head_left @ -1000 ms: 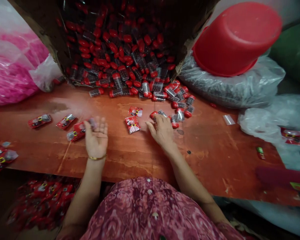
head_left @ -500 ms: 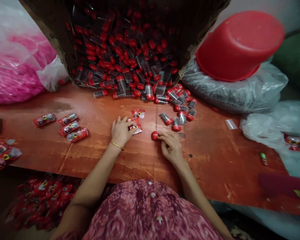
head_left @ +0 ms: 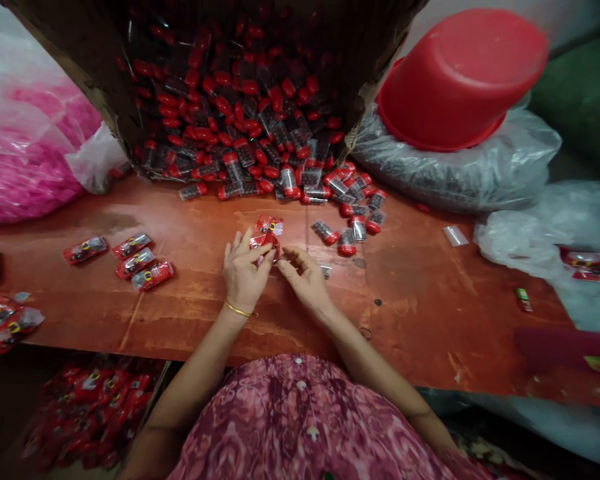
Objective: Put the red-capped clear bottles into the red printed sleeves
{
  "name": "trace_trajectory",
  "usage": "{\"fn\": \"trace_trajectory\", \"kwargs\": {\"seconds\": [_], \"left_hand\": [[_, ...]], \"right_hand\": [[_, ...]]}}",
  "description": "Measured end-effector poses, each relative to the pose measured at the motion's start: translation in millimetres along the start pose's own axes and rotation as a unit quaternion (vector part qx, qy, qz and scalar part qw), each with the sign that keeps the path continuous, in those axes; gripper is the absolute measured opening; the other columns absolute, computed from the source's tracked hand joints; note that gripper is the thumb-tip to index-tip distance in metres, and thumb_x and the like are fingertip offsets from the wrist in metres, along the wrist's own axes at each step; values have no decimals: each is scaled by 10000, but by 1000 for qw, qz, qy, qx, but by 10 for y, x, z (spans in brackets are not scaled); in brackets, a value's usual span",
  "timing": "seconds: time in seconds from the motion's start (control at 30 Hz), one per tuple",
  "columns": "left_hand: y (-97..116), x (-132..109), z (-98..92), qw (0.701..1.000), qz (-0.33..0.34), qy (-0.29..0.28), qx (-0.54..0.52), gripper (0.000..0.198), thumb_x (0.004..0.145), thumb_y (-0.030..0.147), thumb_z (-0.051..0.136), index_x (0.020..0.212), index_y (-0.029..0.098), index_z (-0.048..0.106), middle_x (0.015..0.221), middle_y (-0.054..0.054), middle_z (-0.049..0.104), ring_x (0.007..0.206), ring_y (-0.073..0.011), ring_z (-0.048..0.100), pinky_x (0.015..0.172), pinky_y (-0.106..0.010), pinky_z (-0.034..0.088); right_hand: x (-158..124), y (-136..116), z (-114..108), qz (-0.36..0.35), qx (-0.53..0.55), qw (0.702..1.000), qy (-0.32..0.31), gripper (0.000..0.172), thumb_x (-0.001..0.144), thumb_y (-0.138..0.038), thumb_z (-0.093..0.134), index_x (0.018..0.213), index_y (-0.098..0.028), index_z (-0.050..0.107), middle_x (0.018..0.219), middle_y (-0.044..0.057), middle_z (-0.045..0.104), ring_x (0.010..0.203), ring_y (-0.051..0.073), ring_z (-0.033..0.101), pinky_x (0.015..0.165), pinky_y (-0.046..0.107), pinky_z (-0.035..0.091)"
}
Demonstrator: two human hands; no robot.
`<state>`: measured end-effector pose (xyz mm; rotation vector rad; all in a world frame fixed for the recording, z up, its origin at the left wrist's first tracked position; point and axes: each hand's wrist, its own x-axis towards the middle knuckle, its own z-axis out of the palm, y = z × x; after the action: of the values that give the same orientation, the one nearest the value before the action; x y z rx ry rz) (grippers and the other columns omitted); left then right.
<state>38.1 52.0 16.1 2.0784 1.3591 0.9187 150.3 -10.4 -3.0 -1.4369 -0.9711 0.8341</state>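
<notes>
Left hand (head_left: 243, 277) is pinching a red foil sachet (head_left: 267, 235) just above the orange tabletop (head_left: 420, 320) — right hand (head_left: 305, 283) is curled in beside it, can't tell if it's holding anything. One sloppy wrist move could knock those loose red-capped vials (head_left: 347, 243) around.

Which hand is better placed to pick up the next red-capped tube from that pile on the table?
Probably the right hand. It lies on the same side as the loose red-capped tubes and closer to them, while the left hand is farther off, with its fingers at the red foil packet.
</notes>
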Motion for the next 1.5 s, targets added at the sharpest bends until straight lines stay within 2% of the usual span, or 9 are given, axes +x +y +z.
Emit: {"fn": "trace_trajectory", "kwargs": {"seconds": [0.13, 0.23, 0.33, 0.47, 0.67, 0.8, 1.03, 1.23, 1.5], "left_hand": [[98, -103, -46, 999, 9, 9, -31, 185, 741, 289, 628, 903, 260, 711, 1317, -59, 530, 1302, -288, 368, 1083, -529, 188], [102, -153, -49, 981, -68, 10, -183, 332, 706, 342, 671, 1018, 228, 672, 1224, -86, 605, 1200, -258, 489, 1041, -440, 317], [85, -189, -67, 917, -185, -52, -351, 356, 677, 411, 684, 927, 158, 687, 917, -91, 706, 847, -200, 641, 785, -312, 496], [70, -242, -135, 882, -256, -64, -391, 300, 609, 416, 728, 631, 122, 671, 568, -20, 641, 507, -108, 534, 525, -226, 445], [72, -340, -94, 893, -263, -59, -361, 197, 564, 310, 760, 598, 130, 687, 547, 10, 626, 512, -94, 506, 523, -211, 412], [71, -350, 41, 871, -288, -34, -397, 247, 573, 354, 757, 565, 125, 665, 518, 5, 607, 510, -93, 501, 522, -212, 403], [98, -326, 90, 840, -289, -67, -455, 256, 570, 357, 767, 660, 124, 709, 633, -14, 665, 568, -98, 532, 599, -229, 444], [135, -298, 102, 840, -273, -34, -468, 241, 597, 359, 754, 674, 135, 705, 654, -10, 675, 588, -100, 551, 611, -227, 454], [187, -334, -11, 735, -387, -109, -547, 350, 498, 404, 805, 653, 128, 656, 645, -17, 677, 589, -108, 601, 592, -224, 487]], "right_hand": [[44, -76, 108, 12, 64, 998, 3, 224, 786, -406, 546, 783, -193, 614, 732, 2, 633, 693, 135, 565, 685, 259, 465], [-12, -107, 114, 16, 59, 997, 40, 276, 812, -439, 500, 719, -200, 602, 638, -7, 606, 612, 131, 540, 614, 254, 457], [-123, -120, 129, 32, 73, 997, 15, 314, 838, -467, 460, 714, -208, 589, 593, -15, 585, 552, 123, 534, 570, 249, 455], [-264, -86, 170, 42, 83, 994, -49, 323, 864, -470, 426, 727, -211, 564, 584, -22, 562, 516, 109, 520, 548, 241, 446], [-292, -4, 129, 19, -13, 999, -25, 378, 875, -463, 403, 592, -216, 446, 500, -45, 450, 476, 95, 426, 501, 228, 354], [-238, -17, 60, 8, -12, 1000, -21, 357, 878, -467, 391, 644, -212, 479, 536, -38, 473, 494, 98, 435, 500, 227, 354], [-209, -51, -31, -16, -75, 997, 4, 392, 877, -483, 392, 595, -217, 448, 486, -48, 433, 451, 94, 396, 480, 235, 313], [-209, -56, -12, 23, -3, 1000, -10, 446, 870, -564, 347, 602, -217, 427, 515, -41, 451, 480, 99, 422, 479, 226, 344], [-222, -37, -53, -44, -107, 993, -9, 441, 906, -476, 329, 568, -210, 424, 506, -34, 439, 472, 101, 414, 481, 231, 339]]}}
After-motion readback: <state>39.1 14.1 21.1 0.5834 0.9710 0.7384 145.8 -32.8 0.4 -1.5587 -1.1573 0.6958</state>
